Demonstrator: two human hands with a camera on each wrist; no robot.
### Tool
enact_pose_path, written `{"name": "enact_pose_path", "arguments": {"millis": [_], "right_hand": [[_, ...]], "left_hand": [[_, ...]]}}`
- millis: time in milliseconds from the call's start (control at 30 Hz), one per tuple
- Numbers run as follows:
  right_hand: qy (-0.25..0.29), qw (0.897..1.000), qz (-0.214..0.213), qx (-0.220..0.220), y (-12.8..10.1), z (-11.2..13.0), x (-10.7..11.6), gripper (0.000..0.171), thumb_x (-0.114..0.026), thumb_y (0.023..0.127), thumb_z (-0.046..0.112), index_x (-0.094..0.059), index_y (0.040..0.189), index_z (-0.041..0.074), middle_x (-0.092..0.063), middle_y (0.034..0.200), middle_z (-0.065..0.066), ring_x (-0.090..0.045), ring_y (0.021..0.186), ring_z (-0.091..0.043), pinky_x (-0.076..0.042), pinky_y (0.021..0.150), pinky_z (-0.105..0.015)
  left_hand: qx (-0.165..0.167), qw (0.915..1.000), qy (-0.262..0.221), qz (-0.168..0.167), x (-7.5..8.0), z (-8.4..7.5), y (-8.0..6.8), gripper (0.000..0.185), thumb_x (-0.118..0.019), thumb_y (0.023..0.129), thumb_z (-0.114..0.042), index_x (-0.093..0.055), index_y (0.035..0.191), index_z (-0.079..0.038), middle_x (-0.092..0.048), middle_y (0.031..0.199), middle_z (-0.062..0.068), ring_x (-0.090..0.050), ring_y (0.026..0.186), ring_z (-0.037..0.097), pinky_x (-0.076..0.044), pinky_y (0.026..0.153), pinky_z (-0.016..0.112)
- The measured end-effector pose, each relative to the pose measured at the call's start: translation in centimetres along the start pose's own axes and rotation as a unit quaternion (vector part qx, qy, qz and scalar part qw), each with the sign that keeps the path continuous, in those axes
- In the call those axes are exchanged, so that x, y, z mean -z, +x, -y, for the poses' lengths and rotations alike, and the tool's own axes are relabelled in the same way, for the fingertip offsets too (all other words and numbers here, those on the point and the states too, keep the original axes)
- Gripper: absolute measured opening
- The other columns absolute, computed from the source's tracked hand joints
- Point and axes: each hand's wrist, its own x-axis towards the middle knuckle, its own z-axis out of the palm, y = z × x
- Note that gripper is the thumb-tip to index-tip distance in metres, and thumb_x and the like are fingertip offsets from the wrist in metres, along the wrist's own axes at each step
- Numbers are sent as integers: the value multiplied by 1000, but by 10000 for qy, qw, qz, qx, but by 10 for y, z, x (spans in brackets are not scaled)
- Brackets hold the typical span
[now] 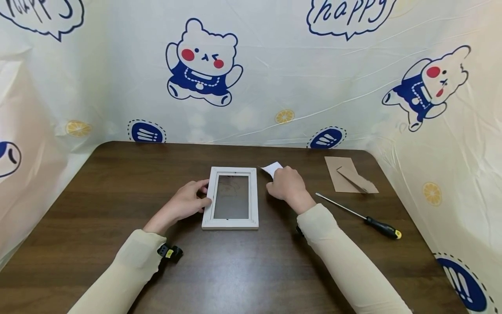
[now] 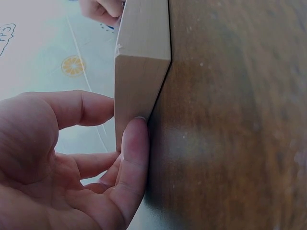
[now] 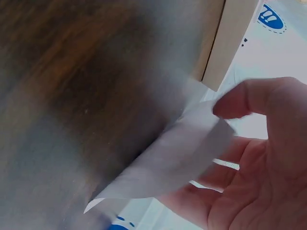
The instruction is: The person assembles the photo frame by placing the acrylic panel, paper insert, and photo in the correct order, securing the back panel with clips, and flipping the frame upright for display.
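Item: white picture frame (image 1: 232,198), lying flat on the dark wooden worktop (image 1: 117,183), held at its near-left edge by the left hand (image 1: 187,202); in the left wrist view the thumb and fingers (image 2: 134,153) pressed against the frame's side wall, loosely curled, not clamped. Item: small white paper slip (image 1: 272,168), just beyond the right hand (image 1: 286,185), lightly pinched between thumb and fingers (image 3: 249,98) beside the frame's far-right corner, its lower edge touching the worktop. Accessories: cardboard backing (image 1: 347,174) and screwdriver (image 1: 362,216), both apart, right of the right hand. Risks, as judged: the slip, held so lightly, could crease or slide out of the fingers; the frame, braced on one side only, could skid rightward if nudged; the glazing could take smudges from fingertips.
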Motion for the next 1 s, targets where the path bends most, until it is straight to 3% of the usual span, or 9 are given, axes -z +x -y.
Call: {"name": "enact_pose_path", "arguments": {"millis": [267,433,600,700,1000], "right_hand": [[-66,9998,-51,159,3,-4,3,20,-66,93,6,-76,105,-6,-75,101,-21,-69,77,-29,-62,71,-45],[126,9996,-182,177,0,-7,19,25,-67,90,1,-77,113,-2,-76,105,-20,-70,80,-32,-62,73,-47],[630,9972,-340,234,-7,-7,45,36,-63,94,1,-73,129,-1,-74,118,-22,-70,89,-34,-62,79,-50],[1008,9936,-400,308,-12,-6,58,35,-62,97,4,-72,130,-2,-74,121,-22,-71,92,-34,-62,81,-50],[2179,9743,-323,471,-23,-2,70,23,-70,97,12,-73,117,0,-74,102,-17,-69,84,-29,-62,74,-41]], "left_hand": [[-19,10000,-23,-13,-1,1,0,75,-67,94,-11,-37,162,3,-52,132,24,-67,82,24,-61,74,35],[-62,10000,-44,-31,-1,2,1,75,-67,94,-11,-38,161,3,-52,130,24,-65,83,24,-61,74,35],[-93,9999,-42,-36,0,2,0,75,-67,94,-10,-37,161,4,-52,130,24,-65,83,24,-61,74,35],[-104,9999,-44,-31,0,2,0,75,-67,94,-10,-37,161,4,-52,130,24,-66,83,24,-61,74,35],[-127,9999,-97,-22,-1,3,0,75,-67,94,-10,-38,161,4,-52,129,24,-66,83,24,-62,74,36]]}}
